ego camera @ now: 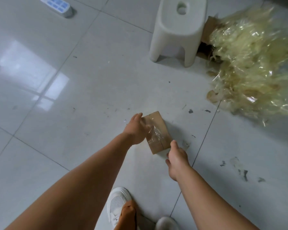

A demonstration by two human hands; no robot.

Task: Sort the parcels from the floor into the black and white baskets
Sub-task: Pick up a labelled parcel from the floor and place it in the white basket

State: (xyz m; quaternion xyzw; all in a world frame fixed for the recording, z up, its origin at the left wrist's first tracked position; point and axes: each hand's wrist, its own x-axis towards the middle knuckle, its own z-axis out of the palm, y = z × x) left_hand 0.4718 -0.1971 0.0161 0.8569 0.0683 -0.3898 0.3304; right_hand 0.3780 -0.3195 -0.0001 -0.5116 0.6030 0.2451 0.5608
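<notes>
A small brown cardboard parcel (158,131), wrapped with clear tape, is on the pale tiled floor (90,80), in the lower middle of the view; I cannot tell if it lies flat on the tiles or is lifted a little. The left hand (136,130) is at the parcel's left long side, its fingers held together and reaching along the far corner; they touch the cardboard, but I cannot tell if they curl around the edge. The right hand (176,158) is at the near right corner of the parcel; its thumb points up to the corner and the other fingers are hidden under the hand, so their state I cannot tell.

Further away stands a white plastic stool (178,29); just beside it on the right is a big heap of yellowish crumpled plastic film (253,63) over some brown cardboard (208,27). A white and blue object (56,5) lies at the top left. One white shoe (116,206) is seen at the bottom edge; small dark scraps (190,111) lie on the tiles.
</notes>
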